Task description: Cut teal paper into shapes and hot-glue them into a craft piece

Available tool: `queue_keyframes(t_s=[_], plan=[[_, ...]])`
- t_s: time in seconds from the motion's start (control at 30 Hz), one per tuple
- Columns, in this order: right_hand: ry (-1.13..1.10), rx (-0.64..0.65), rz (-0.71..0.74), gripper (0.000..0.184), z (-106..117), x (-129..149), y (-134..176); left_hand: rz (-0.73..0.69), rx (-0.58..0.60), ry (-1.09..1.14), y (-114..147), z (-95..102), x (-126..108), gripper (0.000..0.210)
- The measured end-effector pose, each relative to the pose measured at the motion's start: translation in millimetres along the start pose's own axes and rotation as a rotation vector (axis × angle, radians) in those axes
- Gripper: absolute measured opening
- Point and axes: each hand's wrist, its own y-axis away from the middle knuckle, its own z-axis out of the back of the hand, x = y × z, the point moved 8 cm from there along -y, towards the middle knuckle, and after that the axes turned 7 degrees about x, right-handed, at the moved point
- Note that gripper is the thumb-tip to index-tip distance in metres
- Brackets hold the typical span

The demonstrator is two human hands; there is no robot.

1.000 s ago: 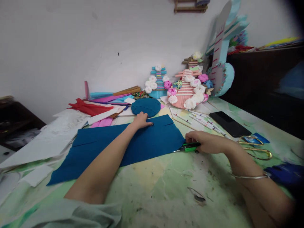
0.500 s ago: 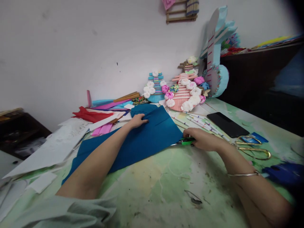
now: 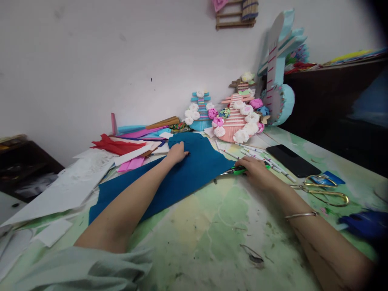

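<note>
Resting the left hand (image 3: 177, 152) on the blue sheet (image 3: 200, 163) mid-scene, unclear whether its fingers pinch, right hand (image 3: 254, 169) with fingers wrapped around a green-handled tool (image 3: 239, 171) at the sheet's right edge, table (image 3: 206, 234) showing along its near edge, white paper (image 3: 57, 194) left, black phone (image 3: 293, 161) right.

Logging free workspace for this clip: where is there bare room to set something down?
The widest bare patch is the front tabletop, bordered by the blue sheet, left forearm and right forearm; a small dark scrap and specks lie on it. Crowded: behind the blue sheet (coloured papers, flowered pink lute) and on the right (black phone, gold-handled scissors).
</note>
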Motion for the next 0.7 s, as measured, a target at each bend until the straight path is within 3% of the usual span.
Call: queue_keyframes(t_s=[0.13,0.3,0.4,0.57,0.7], plan=[[0.014,-0.018,0.025,0.053,-2.9,4.0,-2.9,-0.176,-0.133,0.076,26.5,9.4,-27.5,0.029],[0.012,-0.017,0.062,0.052,-5.6,6.0,-5.2,-0.562,-0.027,0.186,69.3,-4.5,-80.9,0.024],[0.01,-0.019,0.081,0.052,-5.6,8.1,-5.7,-0.698,0.012,0.267,83.3,-17.0,-94.6,0.029],[0.015,-0.017,0.114,0.048,-7.1,15.2,-7.9,-0.71,0.099,0.236,77.6,-44.0,-89.2,0.035],[0.013,-0.025,0.132,0.045,-9.8,19.4,-10.6,-0.693,0.131,0.166,72.3,-53.4,-85.1,0.034]])
